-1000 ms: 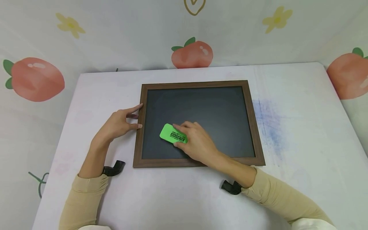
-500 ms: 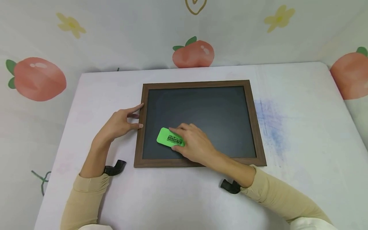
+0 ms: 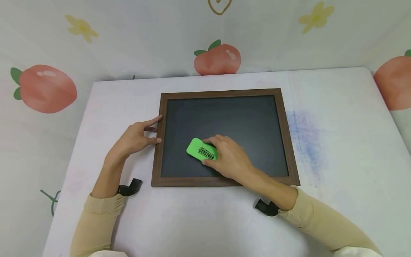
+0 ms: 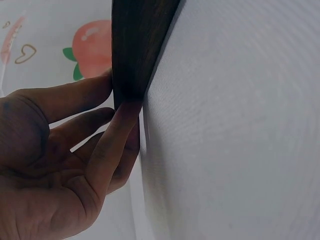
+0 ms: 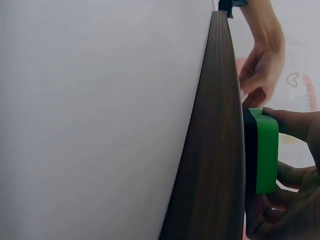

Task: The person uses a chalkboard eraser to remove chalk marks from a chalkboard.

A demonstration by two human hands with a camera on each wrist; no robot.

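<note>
Our left hand rests on the white table with its fingers straight and slightly spread, the fingertips pressing against the outer left edge of the wooden frame of the chalkboard. The left wrist view shows those fingertips touching the frame's dark side and nothing curled into the palm.

Just right of those fingertips, past the frame, lies the dark slate, and on its lower left part sits the green eraser. Our right hand grips it, with fingers over the top and far edge and the thumb on the near side, so the eraser is clamped between them and lies flat against the board. The right wrist view shows the green block pressed to the board's face.

Right of the frame, a blue smear marks the tabletop.
</note>
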